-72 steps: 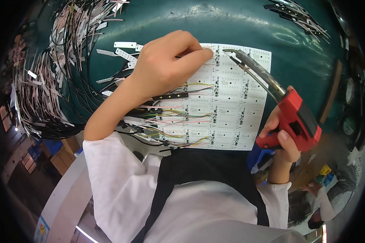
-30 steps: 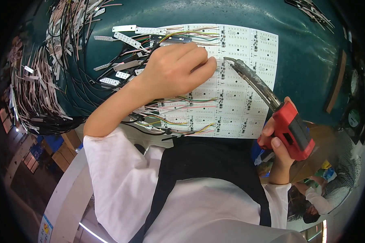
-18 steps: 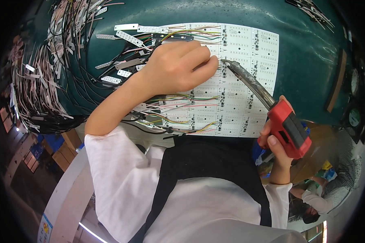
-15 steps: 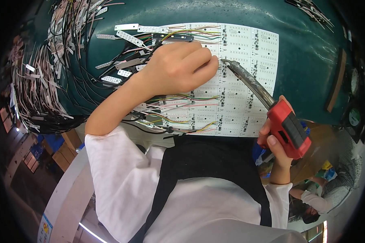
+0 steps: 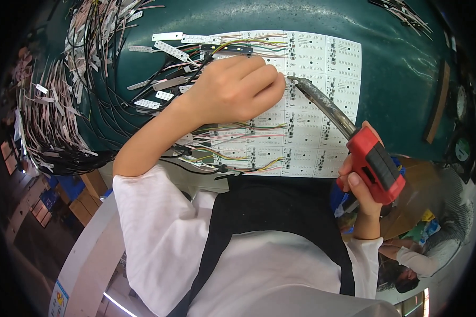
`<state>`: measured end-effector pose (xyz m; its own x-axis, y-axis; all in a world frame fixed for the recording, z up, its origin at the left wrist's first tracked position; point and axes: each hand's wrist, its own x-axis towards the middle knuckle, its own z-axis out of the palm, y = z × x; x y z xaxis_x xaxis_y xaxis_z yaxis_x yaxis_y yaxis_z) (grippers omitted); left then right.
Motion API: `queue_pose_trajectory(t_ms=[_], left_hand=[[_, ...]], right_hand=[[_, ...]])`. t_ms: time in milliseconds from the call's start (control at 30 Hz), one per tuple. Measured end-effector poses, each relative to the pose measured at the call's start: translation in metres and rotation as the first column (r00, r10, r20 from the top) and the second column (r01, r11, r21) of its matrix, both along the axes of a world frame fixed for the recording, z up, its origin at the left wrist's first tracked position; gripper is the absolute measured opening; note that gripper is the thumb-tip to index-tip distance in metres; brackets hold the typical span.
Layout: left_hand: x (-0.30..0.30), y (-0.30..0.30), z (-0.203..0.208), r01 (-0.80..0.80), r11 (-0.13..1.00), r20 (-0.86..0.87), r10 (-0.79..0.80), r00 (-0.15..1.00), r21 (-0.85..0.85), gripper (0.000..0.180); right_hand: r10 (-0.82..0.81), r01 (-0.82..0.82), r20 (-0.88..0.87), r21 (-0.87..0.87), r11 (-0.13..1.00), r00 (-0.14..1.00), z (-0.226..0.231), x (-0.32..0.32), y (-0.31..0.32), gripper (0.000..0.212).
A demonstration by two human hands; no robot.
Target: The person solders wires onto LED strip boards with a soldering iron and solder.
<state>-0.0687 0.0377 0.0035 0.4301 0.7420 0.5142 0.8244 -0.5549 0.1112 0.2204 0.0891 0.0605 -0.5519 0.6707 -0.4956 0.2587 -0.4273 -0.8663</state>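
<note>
Board (image 5: pixel 314 111) flat on desk (image 5: pixel 402 116), beneath left grip (image 5: pixel 240 90) and out to its right. Iron (image 5: pixel 376 166) tip over it, just beside left fingertips. Wires (image 5: pixel 259 126) across board's left half; strips (image 5: pixel 172 51) beyond, partly hidden by left forearm (image 5: pixel 161 129). Brown bar (image 5: pixel 438 103) well apart, right. Left grip pinched closed, contents hidden, cannot tell; right grip (image 5: pixel 366 196) wrapped round iron's red handle.

Left hand (image 5: pixel 238 90): covers part of the white circuit board (image 5: pixel 307 137), its pinch hidden from me; lettering (image 5: pixel 303 40) too small to read.
</note>
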Motion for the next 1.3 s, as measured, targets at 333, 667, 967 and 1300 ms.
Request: queue_pose_trajectory(t_ms=[333, 667, 967, 1300], left_hand=[[-0.004, 0.002, 0.008, -0.002, 0.999, -0.029, 0.001, 1.000, -0.042, 0.023], [-0.039, 0.070, 0.037, -0.253, 0.940, 0.018, 0.264, 0.964, -0.230, 0.008], [-0.087, 0.155, -0.014, -0.501, 0.862, -0.144, 0.506, 0.850, 0.076, 0.012], [-0.087, 0.131, 0.024, -0.303, 0.915, -0.184, 0.357, 0.916, 0.266, 0.013]], right_hand=[[-0.181, 0.238, -0.360, 0.120, 0.964, 0.915, -0.011, 0.011, 0.012, 0.081], [-0.322, 0.383, -0.519, 0.012, 0.924, 0.792, -0.026, 0.033, -0.002, 0.082], [-0.351, 0.430, -0.516, 0.037, 0.902, 0.781, -0.020, 0.035, -0.017, 0.082], [-0.331, 0.407, -0.524, 0.034, 0.913, 0.785, -0.021, 0.037, -0.027, 0.081]])
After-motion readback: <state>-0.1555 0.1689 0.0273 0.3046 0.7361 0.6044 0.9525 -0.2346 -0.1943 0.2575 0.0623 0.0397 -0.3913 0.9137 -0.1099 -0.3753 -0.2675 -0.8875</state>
